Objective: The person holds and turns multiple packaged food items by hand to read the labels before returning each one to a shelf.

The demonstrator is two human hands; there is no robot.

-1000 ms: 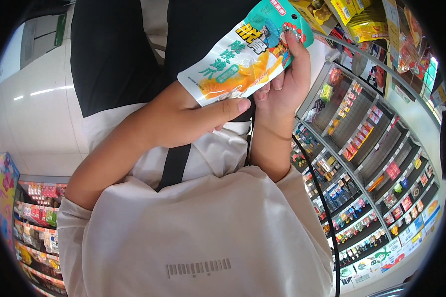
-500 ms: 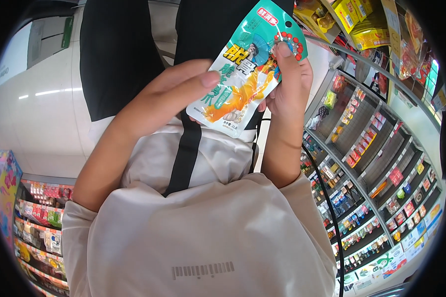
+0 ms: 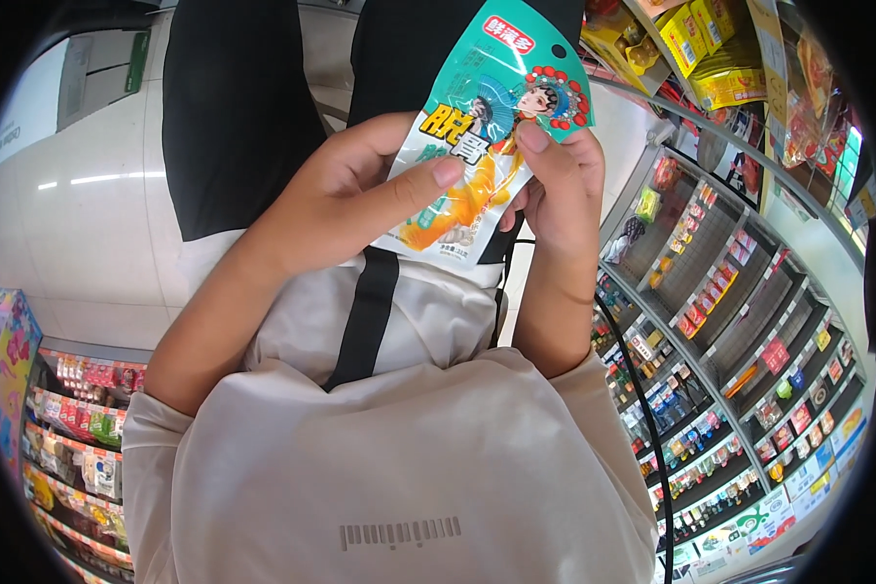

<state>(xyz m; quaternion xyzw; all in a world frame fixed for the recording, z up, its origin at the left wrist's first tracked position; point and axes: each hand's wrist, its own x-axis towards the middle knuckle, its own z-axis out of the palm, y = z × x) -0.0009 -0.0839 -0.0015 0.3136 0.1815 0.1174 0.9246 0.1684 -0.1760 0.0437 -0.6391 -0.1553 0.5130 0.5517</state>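
Observation:
I hold a teal and white snack packet [image 3: 487,127] with an orange picture and a cartoon figure on it, upright in front of my chest. My left hand [image 3: 346,190] grips its left side, thumb lying across the front. My right hand [image 3: 560,185] pinches its right edge, thumb on the packet's upper part. Both forearms rise from my pale shirt at the bottom of the picture.
Shop shelves [image 3: 740,321] packed with small colourful goods run along the right. Yellow boxes and bags [image 3: 701,44] hang at the upper right. Another shelf of packets [image 3: 58,428] stands at the lower left. A pale tiled floor [image 3: 88,204] lies to the left.
The packet has been turned from lying sideways to upright and raised. My left hand slid from under it to its left side, thumb now on the front.

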